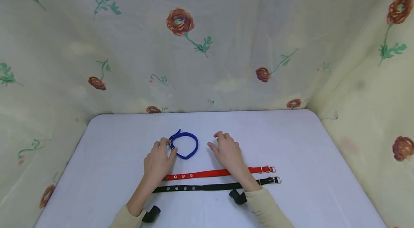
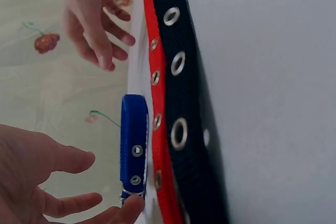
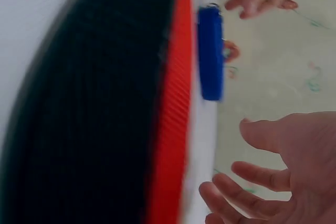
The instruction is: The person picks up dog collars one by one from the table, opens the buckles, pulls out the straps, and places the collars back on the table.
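Note:
A blue collar (image 1: 196,144) stands on its edge on the table, fastened into a loop, its eyelets facing the left wrist camera. My left hand (image 1: 158,161) is at the buckle side of this loop, thumb and fingers spread apart. One fingertip overlaps the buckle (image 2: 133,194) in the left wrist view; whether it touches cannot be told. To the right of the loop, my right hand (image 1: 229,152) hovers with loosely bent fingers and holds nothing. Nearer the body, a red collar (image 1: 210,173) and a black collar (image 1: 220,186) lie stretched out side by side, partly hidden under both forearms.
The white table (image 1: 323,185) has rounded far corners. Flower-patterned cloth (image 1: 226,41) hangs behind it and at both sides. Black wrist-worn devices (image 1: 238,197) sit at both sleeves. Metal eyelets and ring ends show on the red and black collars.

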Action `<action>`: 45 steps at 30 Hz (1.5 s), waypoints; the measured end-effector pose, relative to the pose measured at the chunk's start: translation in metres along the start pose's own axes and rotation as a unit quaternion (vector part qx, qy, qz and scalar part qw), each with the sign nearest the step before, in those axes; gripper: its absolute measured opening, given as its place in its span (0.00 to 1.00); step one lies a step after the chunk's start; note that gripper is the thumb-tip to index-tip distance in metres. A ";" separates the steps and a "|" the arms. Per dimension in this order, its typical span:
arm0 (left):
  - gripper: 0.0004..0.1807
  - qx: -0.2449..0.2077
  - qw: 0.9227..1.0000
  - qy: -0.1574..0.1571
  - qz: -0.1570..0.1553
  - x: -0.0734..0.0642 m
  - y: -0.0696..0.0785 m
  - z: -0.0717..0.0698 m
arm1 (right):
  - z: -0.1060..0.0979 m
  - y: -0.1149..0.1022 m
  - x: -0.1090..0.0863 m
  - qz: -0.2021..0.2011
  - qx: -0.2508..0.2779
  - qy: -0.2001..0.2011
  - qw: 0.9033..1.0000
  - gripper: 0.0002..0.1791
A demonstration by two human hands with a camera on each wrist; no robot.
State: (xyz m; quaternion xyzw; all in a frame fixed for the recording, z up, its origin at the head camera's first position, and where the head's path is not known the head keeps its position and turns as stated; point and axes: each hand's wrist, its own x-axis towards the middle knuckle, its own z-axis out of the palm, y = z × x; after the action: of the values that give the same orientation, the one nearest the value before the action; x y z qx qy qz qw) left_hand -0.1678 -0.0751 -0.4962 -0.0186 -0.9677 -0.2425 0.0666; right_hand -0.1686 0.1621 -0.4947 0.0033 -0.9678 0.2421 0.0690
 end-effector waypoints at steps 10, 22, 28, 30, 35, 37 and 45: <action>0.27 0.027 0.999 0.020 0.001 0.017 0.003 0.011 | 0.029 -0.021 0.019 0.013 0.035 -0.008 0.999 0.26; 0.26 -0.003 0.999 -0.028 -0.038 0.024 0.006 0.019 | 0.040 -0.032 0.025 -0.015 0.095 -0.046 0.994 0.17; 0.26 -0.032 0.998 -0.030 -0.036 0.028 0.005 0.017 | 0.040 -0.040 0.026 -0.018 0.096 -0.052 0.994 0.17; 0.27 -0.047 0.998 -0.021 -0.041 0.029 0.004 0.017 | 0.039 -0.042 0.027 -0.020 0.097 -0.054 0.994 0.17; 0.30 -0.094 0.994 0.003 -0.059 0.026 0.005 0.015 | 0.036 -0.044 0.024 -0.026 0.103 -0.043 0.993 0.17; 0.31 -0.115 0.991 0.008 -0.062 0.024 0.005 0.014 | 0.034 -0.044 0.022 -0.028 0.101 -0.037 0.994 0.17; 0.29 -0.187 0.979 -0.014 -0.074 0.013 0.007 0.004 | 0.018 -0.044 0.007 -0.046 0.109 -0.012 0.993 0.18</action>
State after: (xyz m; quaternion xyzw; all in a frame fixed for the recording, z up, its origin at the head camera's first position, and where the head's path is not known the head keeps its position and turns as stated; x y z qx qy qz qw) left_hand -0.1810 -0.0669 -0.4944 0.0376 -0.9046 -0.4235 0.0300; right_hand -0.1759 0.1149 -0.4888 0.0584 -0.9351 0.3429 0.0680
